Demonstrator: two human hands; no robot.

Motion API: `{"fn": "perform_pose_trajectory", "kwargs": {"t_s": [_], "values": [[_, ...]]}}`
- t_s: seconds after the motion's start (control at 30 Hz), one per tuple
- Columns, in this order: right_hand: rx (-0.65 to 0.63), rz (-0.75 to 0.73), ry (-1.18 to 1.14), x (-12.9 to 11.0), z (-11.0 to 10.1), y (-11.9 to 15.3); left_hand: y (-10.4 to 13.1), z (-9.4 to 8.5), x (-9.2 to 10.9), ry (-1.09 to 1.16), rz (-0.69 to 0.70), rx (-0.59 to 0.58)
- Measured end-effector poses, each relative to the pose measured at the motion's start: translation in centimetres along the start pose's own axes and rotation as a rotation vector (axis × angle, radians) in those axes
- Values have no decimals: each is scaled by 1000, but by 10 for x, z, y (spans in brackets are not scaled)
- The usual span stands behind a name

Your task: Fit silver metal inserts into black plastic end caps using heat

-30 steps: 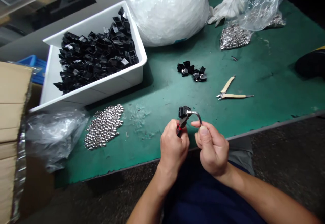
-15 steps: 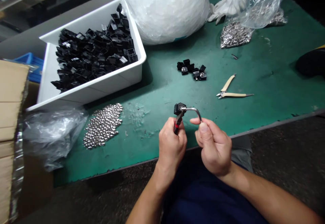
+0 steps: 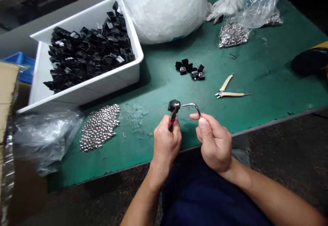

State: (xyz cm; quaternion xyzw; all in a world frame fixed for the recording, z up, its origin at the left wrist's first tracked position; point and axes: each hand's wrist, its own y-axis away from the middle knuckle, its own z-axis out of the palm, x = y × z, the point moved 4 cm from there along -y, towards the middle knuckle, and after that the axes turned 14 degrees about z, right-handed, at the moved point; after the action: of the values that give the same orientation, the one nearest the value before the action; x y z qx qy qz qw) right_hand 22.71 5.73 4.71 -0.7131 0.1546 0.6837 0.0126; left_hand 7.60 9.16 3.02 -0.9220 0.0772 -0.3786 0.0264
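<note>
My left hand is closed around a pair of pliers with a bit of red on the handle. At the pliers' jaws sits a small black plastic housing with a metal fitting on its right side. A bent hex key is pinched between the thumb and fingers of my right hand. Its short arm points left at the fitting, with a small gap between them. Beyond my hands lies a small group of black housings, some with metal fittings.
A white bin full of black housings stands at left. Metal fittings lie in a patch before it. Cream-handled cutters rest at right. Farther back are a large white plastic bag, a glove and bagged fittings.
The hex key's tip has come away from the metal fitting, where it met it before. My left hand has shifted left with the pliers and housing, and the whole view has drifted slightly.
</note>
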Motion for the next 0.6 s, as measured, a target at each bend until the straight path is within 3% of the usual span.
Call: {"fn": "perform_pose_trajectory", "kwargs": {"t_s": [0.3, 0.6], "values": [[-44, 15, 18, 7, 8, -3, 1, 0, 1, -5, 4, -11], [-117, 82, 102, -10, -7, -5, 1, 1, 0, -27, 32, -50]]}}
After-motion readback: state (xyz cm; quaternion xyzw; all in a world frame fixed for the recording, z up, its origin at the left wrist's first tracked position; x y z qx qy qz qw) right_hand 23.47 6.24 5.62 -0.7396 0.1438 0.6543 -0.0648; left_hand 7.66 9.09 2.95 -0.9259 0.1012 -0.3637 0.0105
